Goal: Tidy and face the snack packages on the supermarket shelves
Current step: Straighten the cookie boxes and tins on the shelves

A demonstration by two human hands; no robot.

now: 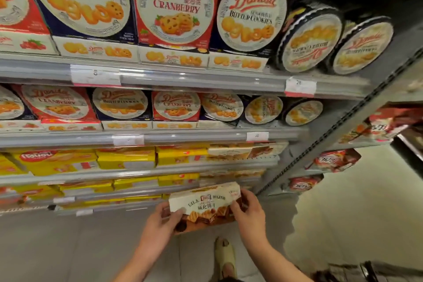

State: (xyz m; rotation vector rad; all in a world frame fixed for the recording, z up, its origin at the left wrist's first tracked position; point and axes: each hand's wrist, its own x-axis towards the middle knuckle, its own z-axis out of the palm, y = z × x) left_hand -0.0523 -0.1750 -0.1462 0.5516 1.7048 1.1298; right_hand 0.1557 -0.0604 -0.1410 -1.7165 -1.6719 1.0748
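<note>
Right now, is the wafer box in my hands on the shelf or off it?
Off. Left hand and right hand hold the wafer box by its ends, in front of the lower shelves.

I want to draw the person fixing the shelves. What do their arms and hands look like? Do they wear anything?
Both arms are bare up to the picture's bottom edge: no sleeves show. The left hand and right hand have no gloves, and I see no rings, watch or bracelets. Draw plain forearms and short fingernails.
</note>
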